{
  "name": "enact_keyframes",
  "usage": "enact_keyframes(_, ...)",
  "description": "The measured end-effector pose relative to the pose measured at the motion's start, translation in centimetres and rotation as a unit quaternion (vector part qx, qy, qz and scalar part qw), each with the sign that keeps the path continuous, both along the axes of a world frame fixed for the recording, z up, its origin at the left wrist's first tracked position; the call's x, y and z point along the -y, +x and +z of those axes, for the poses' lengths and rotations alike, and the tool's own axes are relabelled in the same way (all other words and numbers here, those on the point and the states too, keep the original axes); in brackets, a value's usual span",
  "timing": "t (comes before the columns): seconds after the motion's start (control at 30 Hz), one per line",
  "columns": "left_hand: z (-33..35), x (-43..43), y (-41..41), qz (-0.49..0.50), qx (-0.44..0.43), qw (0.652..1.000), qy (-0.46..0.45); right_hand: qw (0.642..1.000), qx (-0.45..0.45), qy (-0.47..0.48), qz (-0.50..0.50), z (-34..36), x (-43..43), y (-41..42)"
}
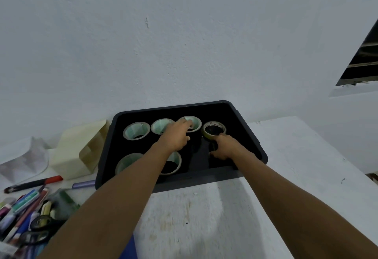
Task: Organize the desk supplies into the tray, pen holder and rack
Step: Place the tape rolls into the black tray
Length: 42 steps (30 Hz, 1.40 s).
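White desk point(194, 217), black tray point(204, 183): left hand point(176, 138) fingers point(185, 123) pinch a green roll point(195, 121), right hand point(225, 146) fingers point(216, 137) touch yellow roll point(214, 123); print unreadable.

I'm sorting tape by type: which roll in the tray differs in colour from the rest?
The roll at the right end of the back row, at the right hand's fingertips: yellowish with a dark centre; the others are pale, green inside.

Left hand point(177, 136) grips tape roll point(196, 122) in tray point(180, 184); right hand point(225, 146) alongside.
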<state>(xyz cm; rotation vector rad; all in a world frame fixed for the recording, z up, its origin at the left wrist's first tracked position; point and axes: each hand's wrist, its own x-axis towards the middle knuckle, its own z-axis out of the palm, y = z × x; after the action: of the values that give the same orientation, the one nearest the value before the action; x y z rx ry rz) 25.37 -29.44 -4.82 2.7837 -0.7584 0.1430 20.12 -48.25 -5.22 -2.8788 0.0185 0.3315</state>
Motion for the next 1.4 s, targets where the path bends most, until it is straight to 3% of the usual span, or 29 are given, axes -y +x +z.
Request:
enact_keyframes(0.13, 1.0, -3.0, -0.3, 0.042, 0.06, 0.997, 0.006, 1.0, -0.007, -0.007, 0.003, 0.2, -0.3, -0.2)
enact_keyframes(0.27, 0.8, -7.0, -0.4, 0.097, 0.022, 0.994, 0.054, 1.0, -0.017, -0.018, 0.006, 0.4, -0.4, -0.3)
enact_keyframes(0.43, 0.8, -8.4, -0.3, 0.049, 0.03, 0.994, 0.094, 1.0, -0.018, -0.011, 0.001, 0.3, -0.4, -0.1)
enact_keyframes(0.57, 0.4, -8.8, -0.4, 0.019, 0.136, 0.978, 0.16, 1.0, -0.02, -0.011, 0.004, 0.1, -0.3, 0.0)
enact_keyframes(0.63, 0.0, -9.0, -0.3, 0.02, 0.138, 0.98, 0.14, 1.0, -0.021, -0.015, 0.006, 0.1, -0.4, 0.0)
enact_keyframes(0.73, 0.1, -9.4, -0.3, 0.02, 0.013, 0.999, 0.022, 1.0, -0.021, -0.016, 0.007, 0.1, -0.4, 0.0)
enact_keyframes(0.8, 0.6, -10.3, -0.5, 0.014, -0.012, 1.0, -0.018, 1.0, -0.02, -0.018, 0.003, 0.1, -0.4, -0.1)
enact_keyframes(0.9, 1.5, -12.0, -0.5, 0.074, 0.057, 0.989, 0.118, 0.999, -0.021, -0.026, 0.003, 0.2, -0.5, -0.1)
enact_keyframes(0.97, 2.0, -12.7, -0.9, 0.112, 0.055, 0.973, 0.193, 0.999, -0.023, -0.029, 0.006, 0.2, -0.6, -0.1)
enact_keyframes(1.13, 2.3, -12.9, -1.4, 0.123, 0.042, 0.962, 0.242, 0.999, -0.024, -0.03, 0.008, 0.0, -0.5, 0.2)
enact_keyframes(1.23, 2.2, -12.9, -1.6, 0.116, 0.055, 0.971, 0.202, 0.999, -0.023, -0.03, 0.009, 0.1, -0.6, 0.1)
enact_keyframes(1.33, 1.9, -12.9, -2.2, 0.075, 0.094, 0.989, 0.086, 0.999, -0.018, -0.03, 0.009, 0.2, -0.6, 0.1)
enact_keyframes(1.4, 2.1, -11.9, -3.4, 0.034, 0.022, 0.999, -0.02, 0.999, -0.016, -0.035, 0.016, 0.3, -0.6, 0.0)
